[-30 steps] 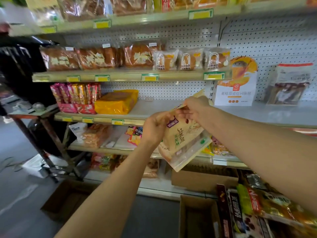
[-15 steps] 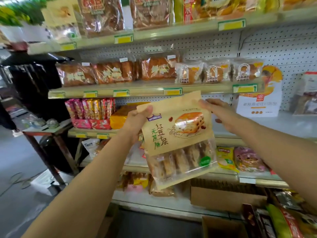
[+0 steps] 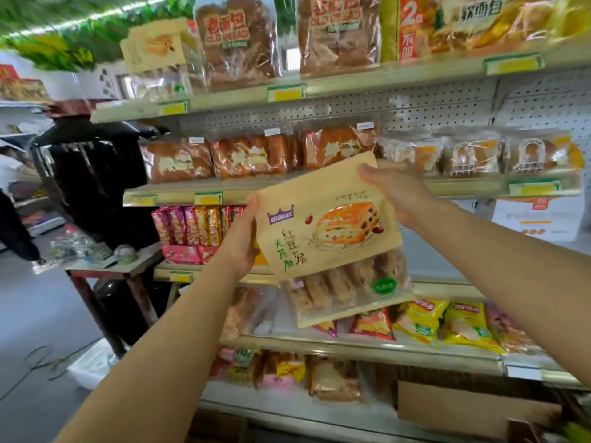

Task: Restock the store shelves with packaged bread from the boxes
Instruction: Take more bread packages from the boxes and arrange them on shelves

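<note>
top shelf (image 3: 383, 79) blurred | bread bag (image 3: 329, 238) hides both hands' fingers

two bare forearms, no sleeves, left hand (image 3: 240, 241), right hand (image 3: 391, 190)

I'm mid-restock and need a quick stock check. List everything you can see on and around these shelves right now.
Kraft bread pack: one, tan with clear window, held up in front of the shelves.
Old bread bags: two, brown, top shelf.
Brown loaves: about four, second shelf, left.
Small bread packs: about three, clear and orange, second shelf, right.
Snack boxes: one row, pink and gold, third shelf, left.
Yellow packets: about two, fourth shelf, right.
Cardboard box: one, brown, floor, right.
Side table: one, red frame, left of shelves.
Left hand: grips the pack's left edge.
Right hand: grips its top right corner.
</note>
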Available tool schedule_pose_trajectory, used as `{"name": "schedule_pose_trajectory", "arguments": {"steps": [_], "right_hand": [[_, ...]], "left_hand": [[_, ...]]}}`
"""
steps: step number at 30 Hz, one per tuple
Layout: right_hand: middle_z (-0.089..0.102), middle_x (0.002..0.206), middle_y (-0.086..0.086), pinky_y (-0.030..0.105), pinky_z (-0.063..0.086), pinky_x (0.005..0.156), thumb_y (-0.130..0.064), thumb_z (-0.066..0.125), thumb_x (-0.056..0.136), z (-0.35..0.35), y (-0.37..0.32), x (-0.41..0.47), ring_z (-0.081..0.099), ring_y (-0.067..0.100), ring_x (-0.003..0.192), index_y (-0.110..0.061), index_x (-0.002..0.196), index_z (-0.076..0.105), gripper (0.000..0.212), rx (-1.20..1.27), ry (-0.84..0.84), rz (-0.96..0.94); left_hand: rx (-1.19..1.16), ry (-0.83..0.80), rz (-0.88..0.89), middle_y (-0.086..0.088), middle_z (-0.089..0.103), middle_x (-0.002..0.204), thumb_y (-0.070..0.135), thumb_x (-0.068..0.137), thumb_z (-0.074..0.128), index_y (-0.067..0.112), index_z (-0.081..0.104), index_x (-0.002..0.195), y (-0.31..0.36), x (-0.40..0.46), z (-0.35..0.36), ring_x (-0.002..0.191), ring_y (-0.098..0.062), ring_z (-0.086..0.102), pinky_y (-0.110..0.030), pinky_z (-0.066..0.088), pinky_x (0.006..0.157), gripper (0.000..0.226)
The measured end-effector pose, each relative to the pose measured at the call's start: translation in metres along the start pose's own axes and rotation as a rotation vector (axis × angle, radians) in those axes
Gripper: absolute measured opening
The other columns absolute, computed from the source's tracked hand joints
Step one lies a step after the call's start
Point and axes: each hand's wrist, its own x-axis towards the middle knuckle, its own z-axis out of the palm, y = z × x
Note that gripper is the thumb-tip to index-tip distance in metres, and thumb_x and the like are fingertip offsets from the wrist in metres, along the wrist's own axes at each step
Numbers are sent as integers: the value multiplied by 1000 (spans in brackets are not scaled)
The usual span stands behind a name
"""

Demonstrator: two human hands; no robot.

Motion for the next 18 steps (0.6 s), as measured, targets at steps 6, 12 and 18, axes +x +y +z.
{"name": "schedule_pose_trajectory", "arguments": {"steps": [6,12,18], "right_hand": [[66,123,5,45,51,98,-31,71,86,27,-20,24,64,22,110,-13,128,57,48,152,79,-30],[69,115,4,49,53,94,-31,73,83,40,-21,45,66,25,104,-17,124,57,46,209,142,9],[72,104,8,49,56,82,-38,57,96,58,-29,59,71,28,91,-19,117,58,29,120,0,69]], "left_hand": [[-182,17,-141,-6,37,157,94,70,33,43,49,141,-43,3,-45,141,-44,35,-71,35,101,89],[-612,-139,-92,-13,52,145,78,78,55,22,54,142,-49,10,-35,133,-34,51,-58,36,112,84],[-528,-77,4,-11,70,119,65,81,57,16,58,137,-41,11,-39,103,-28,70,-51,55,92,75]]}}
